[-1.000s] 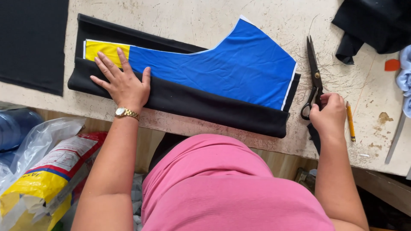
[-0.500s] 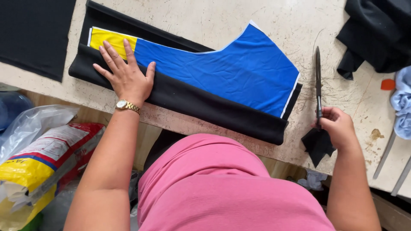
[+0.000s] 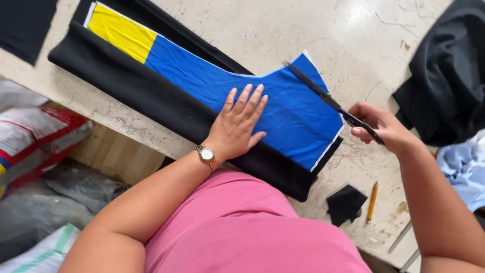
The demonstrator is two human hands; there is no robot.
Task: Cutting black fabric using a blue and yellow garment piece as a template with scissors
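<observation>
Both of our hands have moved since a moment ago. Our left hand [image 3: 241, 126] used to press near the yellow end of the cloth, and now it lies flat, fingers spread, on the middle of the blue pattern piece [image 3: 237, 86]. Our right hand [image 3: 380, 127] was low by the bench [image 3: 252, 30] edge with the scissors pointing up; now its grip is closed around the handles of the scissors [image 3: 328, 101], and the blades lie across the right end of the blue piece. We cannot tell if the blades are open or shut, for they look like one thin dark line. The blue piece, with its yellow end [image 3: 121, 33], lies on folded black cloth [image 3: 146, 91] near the front edge of the bench. A small black scrap [image 3: 344, 203] and a yellow pencil [image 3: 372, 201] lie on the bench below our right hand. Our fingers hide the scissor handles. More dark cloth [image 3: 444, 76] at the right is cut off by the edge, and so are the bags [image 3: 35, 136] on the floor at the left.
</observation>
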